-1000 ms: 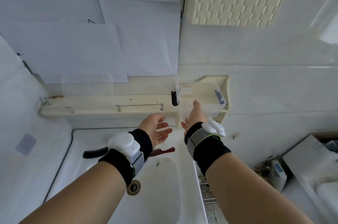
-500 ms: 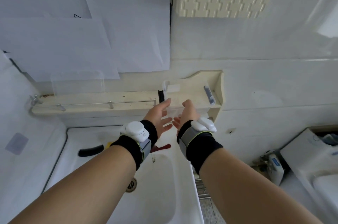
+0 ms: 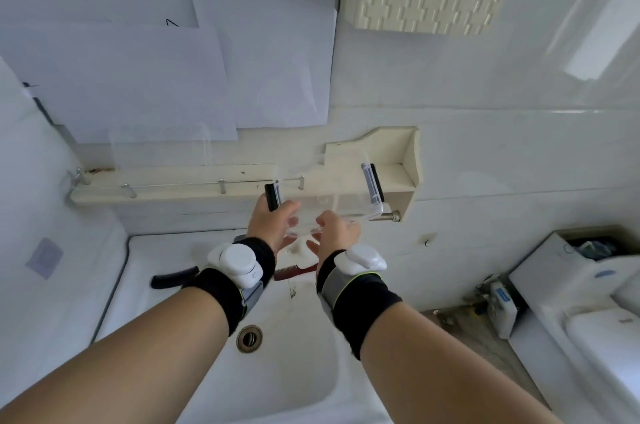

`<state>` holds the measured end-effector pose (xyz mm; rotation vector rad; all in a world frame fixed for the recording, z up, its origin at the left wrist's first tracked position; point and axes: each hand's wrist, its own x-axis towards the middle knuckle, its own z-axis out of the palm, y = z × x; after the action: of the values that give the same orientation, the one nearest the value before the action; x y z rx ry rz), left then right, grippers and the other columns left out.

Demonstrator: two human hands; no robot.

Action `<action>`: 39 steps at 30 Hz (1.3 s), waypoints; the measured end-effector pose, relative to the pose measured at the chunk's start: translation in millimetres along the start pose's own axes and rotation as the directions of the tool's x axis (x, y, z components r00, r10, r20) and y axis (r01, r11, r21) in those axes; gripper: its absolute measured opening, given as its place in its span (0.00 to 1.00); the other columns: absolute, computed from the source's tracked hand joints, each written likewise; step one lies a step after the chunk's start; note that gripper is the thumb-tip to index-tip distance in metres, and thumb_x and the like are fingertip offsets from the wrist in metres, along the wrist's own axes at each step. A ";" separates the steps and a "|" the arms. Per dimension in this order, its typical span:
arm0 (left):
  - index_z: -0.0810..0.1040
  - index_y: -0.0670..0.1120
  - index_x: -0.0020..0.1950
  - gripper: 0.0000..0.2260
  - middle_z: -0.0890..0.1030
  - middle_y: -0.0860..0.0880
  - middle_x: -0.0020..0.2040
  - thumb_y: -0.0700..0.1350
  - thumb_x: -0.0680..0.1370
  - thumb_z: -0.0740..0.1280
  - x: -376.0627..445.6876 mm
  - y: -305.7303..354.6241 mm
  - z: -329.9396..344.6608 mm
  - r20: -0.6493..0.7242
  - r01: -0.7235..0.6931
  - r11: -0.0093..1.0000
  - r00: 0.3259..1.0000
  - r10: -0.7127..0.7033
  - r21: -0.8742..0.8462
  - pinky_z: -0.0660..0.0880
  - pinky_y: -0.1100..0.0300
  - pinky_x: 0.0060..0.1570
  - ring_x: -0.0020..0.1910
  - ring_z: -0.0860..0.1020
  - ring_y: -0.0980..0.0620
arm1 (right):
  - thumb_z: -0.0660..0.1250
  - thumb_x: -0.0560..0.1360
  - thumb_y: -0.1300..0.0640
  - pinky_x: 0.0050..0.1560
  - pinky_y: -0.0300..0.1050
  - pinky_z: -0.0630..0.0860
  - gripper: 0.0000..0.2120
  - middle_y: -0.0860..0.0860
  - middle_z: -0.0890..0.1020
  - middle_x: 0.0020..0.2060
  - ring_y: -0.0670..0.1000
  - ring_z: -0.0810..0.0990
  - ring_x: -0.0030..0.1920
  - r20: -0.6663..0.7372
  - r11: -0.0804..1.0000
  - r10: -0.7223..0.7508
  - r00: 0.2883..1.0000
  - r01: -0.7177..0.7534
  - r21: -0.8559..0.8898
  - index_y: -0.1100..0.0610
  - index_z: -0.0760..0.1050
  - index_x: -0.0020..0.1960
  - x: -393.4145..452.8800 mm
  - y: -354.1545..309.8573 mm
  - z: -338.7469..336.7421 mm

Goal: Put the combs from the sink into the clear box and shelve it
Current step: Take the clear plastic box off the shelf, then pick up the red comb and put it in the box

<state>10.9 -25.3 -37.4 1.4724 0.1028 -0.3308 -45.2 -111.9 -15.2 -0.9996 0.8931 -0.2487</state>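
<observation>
Both hands have closed in on the clear box (image 3: 329,205) since a moment ago, when they were only reaching up with fingers spread below the shelf (image 3: 173,188). Now the left hand (image 3: 273,226) has its fingers curled round the box's near left corner, just below the black clip (image 3: 271,196) on that side, and the right hand (image 3: 337,233) grips the near edge beside it, thumb on top and fingers wrapped underneath. Between the two sets of fingertips the transparent wall shows through. Beyond the fingers, the box lies at the right end of the shelf, its far clip (image 3: 372,183) up by the shelf's raised end (whether the bottom is touching the ledge cannot be told).

Below and behind the hands, toward the wrists, two combs lie on the back rim of the sink (image 3: 304,371): a reddish-brown comb (image 3: 294,272) showing between the wristbands, and a black comb (image 3: 173,279) out to the left of the left wrist. Nearer the body from the fingers, the drain (image 3: 249,338) sits in the basin.
</observation>
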 end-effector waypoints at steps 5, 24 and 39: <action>0.74 0.52 0.53 0.10 0.79 0.48 0.52 0.48 0.73 0.67 -11.7 -20.5 -31.6 -0.087 0.000 0.999 0.996 -0.004 -0.045 0.80 0.46 0.52 0.53 0.82 0.49 | 0.66 0.70 0.55 0.51 0.55 0.80 0.23 0.53 0.73 0.39 0.50 0.73 0.36 -0.123 0.996 -0.038 0.992 0.028 -0.080 0.56 0.64 0.63 -8.4 16.6 6.8; 0.75 0.52 0.48 0.04 0.78 0.48 0.46 0.47 0.75 0.69 -54.7 -83.0 -161.4 -0.296 0.051 0.999 0.954 -0.045 0.013 0.77 0.42 0.58 0.48 0.79 0.46 | 0.52 0.81 0.58 0.25 0.34 0.63 0.13 0.50 0.81 0.42 0.53 0.79 0.39 -0.034 0.789 -0.277 0.960 0.207 -0.578 0.56 0.75 0.54 -29.7 82.5 34.1; 0.74 0.51 0.49 0.12 0.77 0.46 0.47 0.51 0.67 0.67 -59.4 -113.8 -158.5 -0.354 0.264 0.961 0.893 -0.277 -0.084 0.75 0.43 0.58 0.48 0.79 0.44 | 0.57 0.69 0.66 0.30 0.40 0.63 0.13 0.53 0.81 0.35 0.56 0.74 0.34 0.083 0.798 -0.039 0.996 0.081 -0.597 0.58 0.80 0.39 -13.9 97.1 35.1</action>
<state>-56.5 133.1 -146.9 1.4732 0.6145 -0.2759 -47.5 -29.2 -78.5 -1.6236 0.8978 0.0284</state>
